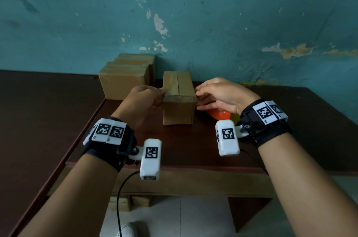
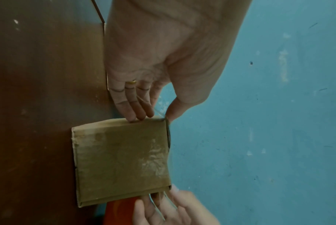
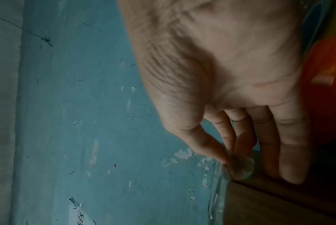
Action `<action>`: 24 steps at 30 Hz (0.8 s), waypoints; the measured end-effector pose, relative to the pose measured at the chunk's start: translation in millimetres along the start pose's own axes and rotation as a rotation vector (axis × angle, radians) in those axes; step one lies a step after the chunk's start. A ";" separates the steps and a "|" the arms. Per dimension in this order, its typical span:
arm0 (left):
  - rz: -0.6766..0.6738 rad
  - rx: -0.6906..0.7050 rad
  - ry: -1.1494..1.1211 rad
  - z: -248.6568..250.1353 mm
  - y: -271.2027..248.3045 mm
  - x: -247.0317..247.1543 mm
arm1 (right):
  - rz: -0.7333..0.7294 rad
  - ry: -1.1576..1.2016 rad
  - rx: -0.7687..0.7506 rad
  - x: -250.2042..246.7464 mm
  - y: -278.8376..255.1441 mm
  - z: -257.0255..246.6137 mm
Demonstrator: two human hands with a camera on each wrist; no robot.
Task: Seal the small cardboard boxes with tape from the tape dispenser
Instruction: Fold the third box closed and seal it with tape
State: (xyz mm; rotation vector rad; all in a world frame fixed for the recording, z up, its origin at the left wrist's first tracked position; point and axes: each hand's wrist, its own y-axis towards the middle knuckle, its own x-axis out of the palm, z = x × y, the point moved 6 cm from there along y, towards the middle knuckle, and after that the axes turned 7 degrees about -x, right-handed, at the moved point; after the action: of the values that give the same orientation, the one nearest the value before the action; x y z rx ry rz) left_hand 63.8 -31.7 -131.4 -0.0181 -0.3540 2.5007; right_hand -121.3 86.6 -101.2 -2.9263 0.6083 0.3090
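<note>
My left hand [image 1: 144,102] was on the left side of the small cardboard box [image 1: 179,99], its fingers [image 2: 133,106] laid straight against the upper edge and the thumb pressed at the top corner, so it braced the box rather than gripped it. My right hand [image 1: 222,94] sat at the opposite side; thumb and forefinger [image 3: 211,146] were pinched together on the end of a strip of clear tape [image 3: 240,167], which ran down onto the edge of the box. My other fingers there hung straight and loose.

The box stood upright on the dark brown table [image 1: 193,145], between my two hands, its top flaps folded shut with a seam running down the middle. Just under my right palm lay the orange tape dispenser [image 1: 219,114], touching the table beside the box. Behind and to the left, two more cardboard boxes [image 1: 126,78] stood together against the peeling teal wall [image 1: 193,14].
</note>
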 end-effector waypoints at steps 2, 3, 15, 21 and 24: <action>-0.024 -0.009 -0.029 -0.8 -0.3 0.5 | 0.011 -0.009 0.003 -0.7 -0.3 0.4; -0.034 -0.015 -0.036 -1.3 -0.4 1.0 | 0.016 -0.023 0.008 -1.1 0.0 1.4; 0.052 -0.009 -0.087 0.0 3.1 -3.8 | 0.092 -0.073 -0.041 -0.4 -2.6 -6.5; 0.061 -0.020 -0.094 -1.2 2.5 -5.4 | 0.121 -0.094 -0.084 -2.8 -5.5 -12.6; 0.068 -0.032 -0.120 -1.1 3.1 -6.1 | 0.118 -0.096 -0.097 -5.3 -5.5 -15.2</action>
State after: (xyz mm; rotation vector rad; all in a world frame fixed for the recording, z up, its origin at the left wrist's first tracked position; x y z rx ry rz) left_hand 67.1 -37.4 -133.7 0.1094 -0.4498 2.5695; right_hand -121.2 91.0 -84.7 -2.9513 0.7740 0.5030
